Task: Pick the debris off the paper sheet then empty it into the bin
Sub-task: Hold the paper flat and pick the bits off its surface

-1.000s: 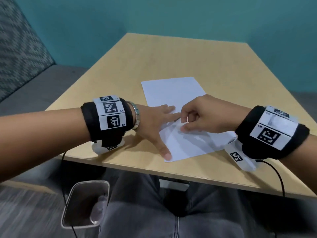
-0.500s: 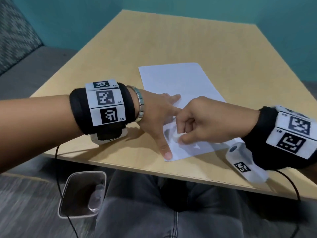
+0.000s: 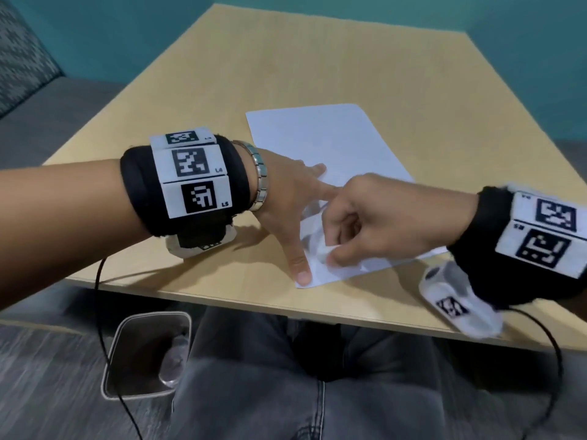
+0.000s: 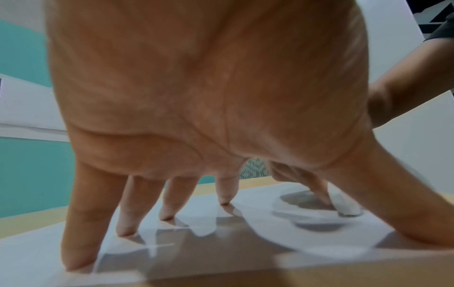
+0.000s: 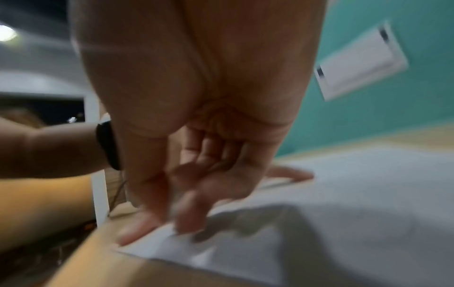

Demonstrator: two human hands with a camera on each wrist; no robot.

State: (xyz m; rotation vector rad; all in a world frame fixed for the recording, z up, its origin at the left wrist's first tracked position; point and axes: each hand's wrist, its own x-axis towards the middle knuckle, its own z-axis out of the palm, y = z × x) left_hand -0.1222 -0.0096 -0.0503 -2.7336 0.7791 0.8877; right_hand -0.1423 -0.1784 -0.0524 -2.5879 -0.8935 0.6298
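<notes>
The left hand (image 3: 286, 198) lies flat with fingers spread, pinning the paper sheet (image 3: 320, 138) to the table (image 3: 317, 58) so the right hand (image 3: 378, 217) can pinch white debris (image 3: 320, 249) near its front edge; the bin (image 3: 146, 354) waits below.

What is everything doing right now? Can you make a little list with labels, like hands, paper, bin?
left hand: fingers spread and straight, pressing the paper flat
right hand: fingers curled, thumb and forefinger pinching a small white scrap
paper: white sheet lying flat on the table, its near corner by the table's near edge
bin: on the floor, below the table edge, beside the person's left leg
scrap in bin yet: no, not yet lifted clear of the paper
</notes>
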